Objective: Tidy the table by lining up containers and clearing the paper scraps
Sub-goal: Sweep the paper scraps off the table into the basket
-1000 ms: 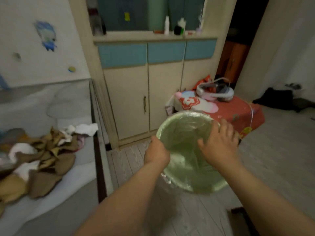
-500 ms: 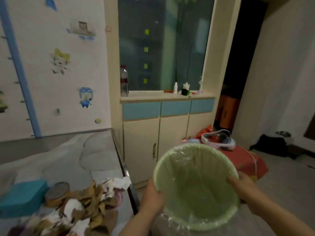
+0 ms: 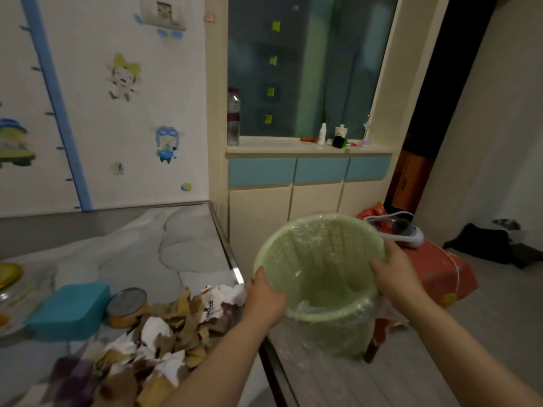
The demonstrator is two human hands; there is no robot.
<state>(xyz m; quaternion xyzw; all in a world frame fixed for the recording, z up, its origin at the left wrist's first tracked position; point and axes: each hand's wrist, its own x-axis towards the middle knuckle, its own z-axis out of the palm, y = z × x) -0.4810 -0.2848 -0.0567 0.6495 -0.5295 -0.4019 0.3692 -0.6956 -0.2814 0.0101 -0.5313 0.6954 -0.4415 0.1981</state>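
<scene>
A pale green waste bin [image 3: 326, 277] lined with clear plastic hangs in the air just off the table's right edge, tilted with its mouth toward me. My left hand [image 3: 264, 298] grips its near left rim. My right hand [image 3: 390, 271] grips the right rim. A heap of brown and white paper scraps [image 3: 158, 333] lies on the table [image 3: 123, 254] next to the bin. Behind the scraps stand a round tin can [image 3: 127, 306] and a teal box [image 3: 70, 309].
A glass plate with a yellow lid [image 3: 11, 286] sits at the far left. A cabinet [image 3: 305, 183] with a bottle-lined sill stands behind the bin. A red-covered low box [image 3: 437, 274] holding a white headset lies right of the bin. Dark clothes [image 3: 493, 245] lie on the floor.
Both hands have lifted the bin from floor level up beside the table edge. My right hand shifted from inside the mouth to the right rim. The view rose toward the wall.
</scene>
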